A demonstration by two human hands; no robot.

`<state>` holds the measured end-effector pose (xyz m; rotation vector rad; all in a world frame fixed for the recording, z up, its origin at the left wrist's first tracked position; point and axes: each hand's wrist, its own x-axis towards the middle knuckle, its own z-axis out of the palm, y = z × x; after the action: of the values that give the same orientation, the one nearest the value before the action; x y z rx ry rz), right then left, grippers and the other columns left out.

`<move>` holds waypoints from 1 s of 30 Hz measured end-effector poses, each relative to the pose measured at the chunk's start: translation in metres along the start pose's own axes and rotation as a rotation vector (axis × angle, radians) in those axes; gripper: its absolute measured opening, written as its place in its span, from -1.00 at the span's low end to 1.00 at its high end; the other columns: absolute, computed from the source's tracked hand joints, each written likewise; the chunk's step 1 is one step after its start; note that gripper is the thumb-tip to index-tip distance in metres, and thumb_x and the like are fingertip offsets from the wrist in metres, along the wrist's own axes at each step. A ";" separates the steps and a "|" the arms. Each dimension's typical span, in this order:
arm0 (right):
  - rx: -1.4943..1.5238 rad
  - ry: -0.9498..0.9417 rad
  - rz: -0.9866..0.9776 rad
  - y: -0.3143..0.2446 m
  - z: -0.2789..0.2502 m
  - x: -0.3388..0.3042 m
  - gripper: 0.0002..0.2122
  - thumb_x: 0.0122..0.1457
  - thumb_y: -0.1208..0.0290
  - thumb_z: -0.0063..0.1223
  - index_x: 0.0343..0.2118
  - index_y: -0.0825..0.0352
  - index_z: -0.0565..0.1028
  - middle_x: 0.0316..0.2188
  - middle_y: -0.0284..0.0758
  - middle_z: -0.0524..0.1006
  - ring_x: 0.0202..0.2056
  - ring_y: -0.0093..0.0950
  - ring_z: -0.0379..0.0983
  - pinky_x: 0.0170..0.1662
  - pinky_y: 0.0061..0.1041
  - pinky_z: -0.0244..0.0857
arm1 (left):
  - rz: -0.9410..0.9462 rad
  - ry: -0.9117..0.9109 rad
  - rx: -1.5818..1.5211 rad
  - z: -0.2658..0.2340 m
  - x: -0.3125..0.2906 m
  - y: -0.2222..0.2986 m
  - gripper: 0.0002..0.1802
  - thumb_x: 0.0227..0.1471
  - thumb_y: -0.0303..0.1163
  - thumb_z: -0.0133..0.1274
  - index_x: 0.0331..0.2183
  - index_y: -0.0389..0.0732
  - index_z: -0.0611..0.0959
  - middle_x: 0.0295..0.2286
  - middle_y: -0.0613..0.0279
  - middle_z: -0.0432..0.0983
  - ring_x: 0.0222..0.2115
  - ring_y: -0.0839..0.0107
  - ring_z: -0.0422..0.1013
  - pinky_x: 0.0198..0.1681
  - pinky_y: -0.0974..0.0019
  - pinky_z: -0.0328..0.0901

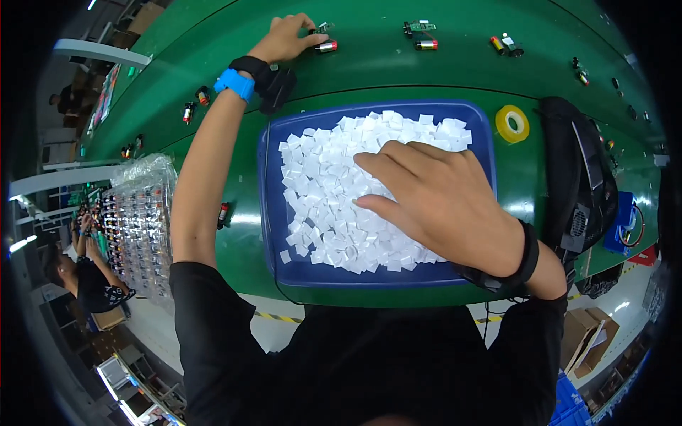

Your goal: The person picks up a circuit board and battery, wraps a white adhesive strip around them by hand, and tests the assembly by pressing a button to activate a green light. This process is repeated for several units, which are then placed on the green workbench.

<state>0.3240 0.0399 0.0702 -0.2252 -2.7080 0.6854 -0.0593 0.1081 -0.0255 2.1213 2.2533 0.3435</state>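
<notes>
My left hand (288, 40) reaches to the far side of the green table. Its thumb and forefinger close on a small circuit board (323, 28) with a red-and-silver cylindrical cell (326, 47) beside it. Over a blue tray (376, 279) hovers my right hand (433, 188), palm down. Its thumb and forefinger are apart, and nothing shows between them; the other fingers are curled and partly hidden. Loose white square pieces (327, 192) fill much of the tray beneath it.
More small boards with cells (424, 35) are spread along the table's far part. A yellow tape roll (512, 123) lies right of the tray, near a black bag (568, 170). Clear packaging with many small parts (138, 227) stands at left. A person (89, 273) works beyond it.
</notes>
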 end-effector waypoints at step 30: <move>-0.141 0.341 -0.420 0.010 0.023 0.013 -0.79 -0.18 0.55 0.23 -0.38 0.40 0.59 -0.38 -0.24 0.59 -0.50 -0.42 0.52 -0.48 -0.55 0.41 | -0.459 -0.384 -1.881 -0.071 -0.216 0.166 -0.64 0.30 -0.22 -0.05 -0.16 -0.37 0.57 -0.32 0.02 0.59 -0.41 0.41 0.50 -0.42 0.32 0.50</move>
<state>0.3044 0.0416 0.0502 0.1769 -2.3651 0.3006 0.1067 -0.1075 0.0449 0.5411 0.9868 1.1706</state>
